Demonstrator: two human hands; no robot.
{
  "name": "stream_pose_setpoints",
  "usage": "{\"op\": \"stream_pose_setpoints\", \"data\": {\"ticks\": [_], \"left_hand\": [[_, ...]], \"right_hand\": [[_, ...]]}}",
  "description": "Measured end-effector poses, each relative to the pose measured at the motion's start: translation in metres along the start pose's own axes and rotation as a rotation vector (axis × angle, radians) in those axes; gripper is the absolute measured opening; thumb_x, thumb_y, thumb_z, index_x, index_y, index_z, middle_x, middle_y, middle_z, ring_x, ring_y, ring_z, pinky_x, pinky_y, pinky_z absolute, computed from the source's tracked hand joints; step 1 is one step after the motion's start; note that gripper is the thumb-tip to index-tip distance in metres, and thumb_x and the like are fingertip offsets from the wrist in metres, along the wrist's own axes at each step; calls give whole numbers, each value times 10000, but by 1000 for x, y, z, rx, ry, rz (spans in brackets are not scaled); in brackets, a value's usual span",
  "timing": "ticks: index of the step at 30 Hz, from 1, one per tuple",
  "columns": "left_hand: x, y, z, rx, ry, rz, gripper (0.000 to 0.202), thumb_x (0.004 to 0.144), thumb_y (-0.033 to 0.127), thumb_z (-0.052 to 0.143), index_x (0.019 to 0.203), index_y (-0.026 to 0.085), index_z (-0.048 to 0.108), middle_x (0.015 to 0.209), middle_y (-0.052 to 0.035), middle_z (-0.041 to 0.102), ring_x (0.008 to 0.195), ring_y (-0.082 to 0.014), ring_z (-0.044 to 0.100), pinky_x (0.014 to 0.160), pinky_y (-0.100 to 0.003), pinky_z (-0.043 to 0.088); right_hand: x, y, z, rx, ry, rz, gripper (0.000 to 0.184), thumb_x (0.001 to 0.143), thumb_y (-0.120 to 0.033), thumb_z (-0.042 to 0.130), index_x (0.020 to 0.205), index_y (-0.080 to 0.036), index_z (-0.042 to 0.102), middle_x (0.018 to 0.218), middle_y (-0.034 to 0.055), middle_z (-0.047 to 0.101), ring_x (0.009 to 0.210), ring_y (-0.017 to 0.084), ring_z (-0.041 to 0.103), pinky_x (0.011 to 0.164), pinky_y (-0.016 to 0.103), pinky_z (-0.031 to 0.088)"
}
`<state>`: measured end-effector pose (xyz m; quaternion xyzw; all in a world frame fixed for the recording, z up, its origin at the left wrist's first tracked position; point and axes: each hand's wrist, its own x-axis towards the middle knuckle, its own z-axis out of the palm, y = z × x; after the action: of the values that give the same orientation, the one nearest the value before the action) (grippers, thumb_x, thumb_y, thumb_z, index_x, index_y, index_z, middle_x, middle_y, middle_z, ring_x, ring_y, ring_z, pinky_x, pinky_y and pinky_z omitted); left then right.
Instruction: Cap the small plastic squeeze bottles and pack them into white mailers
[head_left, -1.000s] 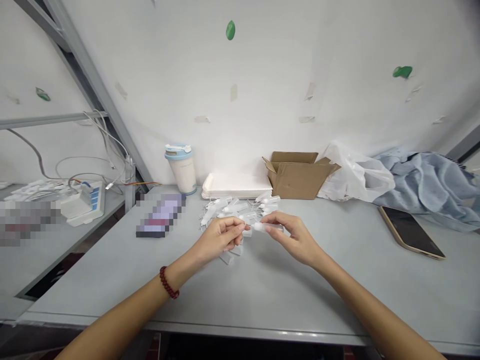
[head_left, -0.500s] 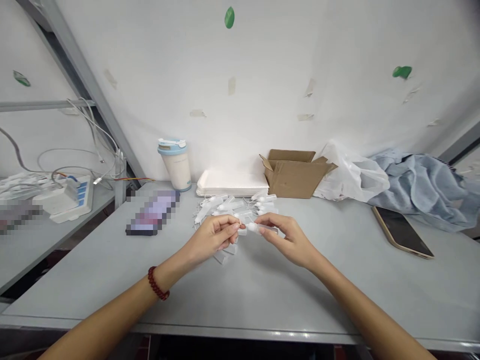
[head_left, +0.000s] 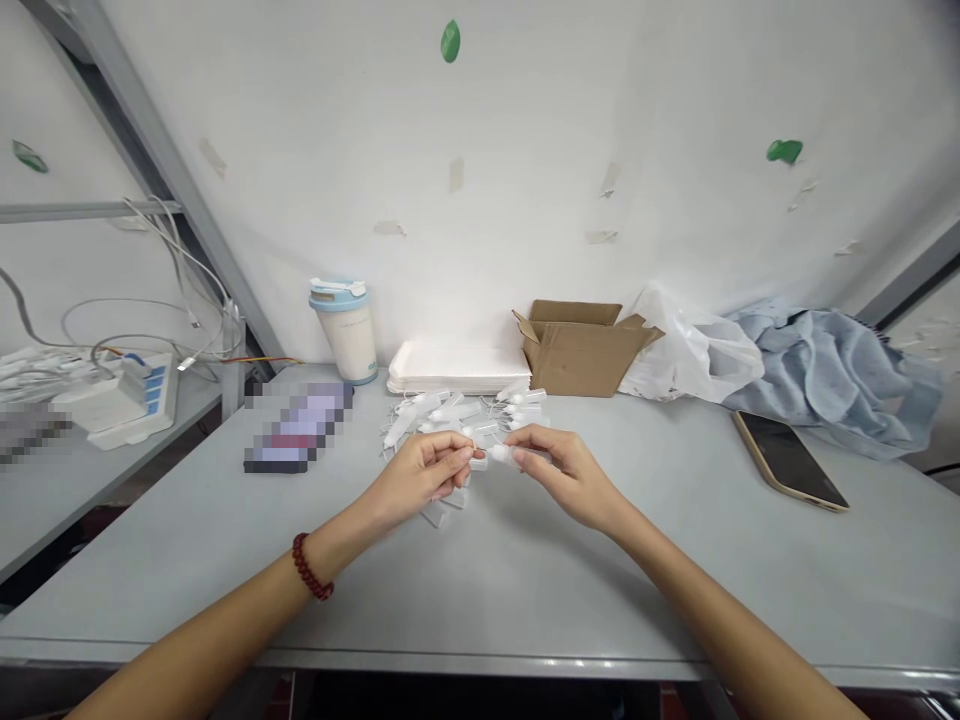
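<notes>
My right hand (head_left: 574, 478) is closed on a small translucent tube with a white pointed end (head_left: 501, 454). The fingers hide most of its body. Just to the left, my left hand (head_left: 431, 470) pinches at the tube's tip, on what looks like a thin white cord; that detail is too small to be sure of. Below and behind my hands lies a loose pile of similar tubes (head_left: 457, 411) with thin cords, on the grey table (head_left: 480, 600). A dark red bead bracelet (head_left: 309, 568) circles my left wrist.
Along the wall stand a lidded cup (head_left: 349, 335), a stack of white trays (head_left: 459, 367), an open cardboard box (head_left: 577, 355), a plastic bag (head_left: 690, 350) and blue cloth (head_left: 832, 370). Phones lie left (head_left: 300, 430) and right (head_left: 791, 460). A power strip (head_left: 154, 400) sits further left.
My right fingers have closed further over the tube, so less of its body shows. Both hands stay close together at the tip. The whole view has shifted slightly.
</notes>
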<state>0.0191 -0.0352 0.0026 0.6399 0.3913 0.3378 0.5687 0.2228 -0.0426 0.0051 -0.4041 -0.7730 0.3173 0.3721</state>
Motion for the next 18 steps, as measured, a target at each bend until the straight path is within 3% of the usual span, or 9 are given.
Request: {"op": "stream_pose_setpoints", "data": {"ticks": [7,13,18], "left_hand": [[1,-4,-1,45,-11,29,287,845,390,503,777,119,566,594,38,480,426,-30,307,437,-196,238],[-2,-8,0,181,6,108,247,861,335,487,744,135,573,595,23,482,534,-79,421,479,-192,317],[-6,-5,3,283,1,63,232,862,305,474,755,136,590,603,17,519,516,-78,412,470,-197,315]], "right_hand": [[1,0,-1,-11,-21,5,175,864,-253,461,862,-172,616,772,17,624,706,136,541,599,230,388],[1,1,2,-15,-28,21,161,861,-266,463,847,-172,594,781,15,614,709,134,530,593,230,375],[0,2,3,-1,-61,16,117,844,-224,480,813,-170,579,770,4,605,708,125,527,613,227,371]]}}
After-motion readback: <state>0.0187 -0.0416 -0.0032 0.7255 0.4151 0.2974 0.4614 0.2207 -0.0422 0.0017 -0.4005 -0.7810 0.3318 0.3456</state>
